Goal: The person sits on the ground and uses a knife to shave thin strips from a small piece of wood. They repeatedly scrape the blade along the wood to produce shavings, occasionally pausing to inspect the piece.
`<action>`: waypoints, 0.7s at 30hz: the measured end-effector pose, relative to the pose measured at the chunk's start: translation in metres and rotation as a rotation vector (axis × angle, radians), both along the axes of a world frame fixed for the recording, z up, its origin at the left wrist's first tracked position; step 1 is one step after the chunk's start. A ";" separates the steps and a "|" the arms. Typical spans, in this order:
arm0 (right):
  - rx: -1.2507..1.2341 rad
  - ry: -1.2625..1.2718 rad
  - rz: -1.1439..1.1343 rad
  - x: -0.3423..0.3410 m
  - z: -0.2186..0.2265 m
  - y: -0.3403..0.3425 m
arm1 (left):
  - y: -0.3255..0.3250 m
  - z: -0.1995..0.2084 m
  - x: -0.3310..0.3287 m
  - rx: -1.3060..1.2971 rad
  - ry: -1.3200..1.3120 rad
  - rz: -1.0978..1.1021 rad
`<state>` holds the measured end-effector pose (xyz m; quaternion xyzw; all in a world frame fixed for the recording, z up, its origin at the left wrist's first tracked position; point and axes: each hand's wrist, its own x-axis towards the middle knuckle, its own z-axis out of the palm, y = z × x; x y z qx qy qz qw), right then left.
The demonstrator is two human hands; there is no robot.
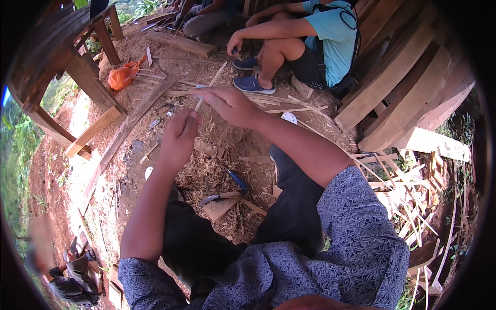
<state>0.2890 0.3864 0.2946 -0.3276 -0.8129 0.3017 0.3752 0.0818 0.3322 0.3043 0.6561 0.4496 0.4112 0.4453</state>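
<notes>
In front of me, a thin pale wooden strip (pixel 217 75) slants up and away from between my hands. My left hand (pixel 182 130) is closed in a fist at the strip's lower end, thumb on top. Just beyond it, my right hand (pixel 230 107) bends over the strip with its fingers closed around it. Something small and whitish shows by those fingertips, too small to name. Between my feet lie a curved knife (pixel 212 199), a blue-handled tool (pixel 237 180) and a flat wood block (pixel 221 208) among shavings.
Across from me sits a person in a turquoise shirt (pixel 335 44). Long strips and a plank (pixel 124 121) lie on the dirt, near an orange bag (pixel 120 77). A wooden bench (pixel 85 77) stands left; stacked boards (pixel 398 77) and a pile of strips (pixel 408 196) are right.
</notes>
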 end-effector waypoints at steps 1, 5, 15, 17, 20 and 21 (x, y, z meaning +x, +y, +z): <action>-0.032 0.044 -0.127 0.010 0.004 0.009 | -0.002 0.000 0.003 0.024 0.016 0.002; 0.070 0.125 -0.241 -0.001 -0.008 0.015 | -0.004 -0.001 0.003 0.055 0.039 0.027; -0.075 0.036 0.035 -0.020 0.003 -0.018 | -0.006 -0.004 0.005 0.206 0.104 0.079; 0.148 0.057 -0.160 0.000 0.000 0.016 | -0.006 -0.003 0.008 0.195 0.127 0.041; 0.037 0.072 -0.347 0.017 0.007 0.033 | -0.011 0.007 0.008 0.165 0.259 0.022; 0.039 0.080 -0.361 0.015 0.007 0.035 | -0.010 0.003 0.005 0.214 0.216 0.021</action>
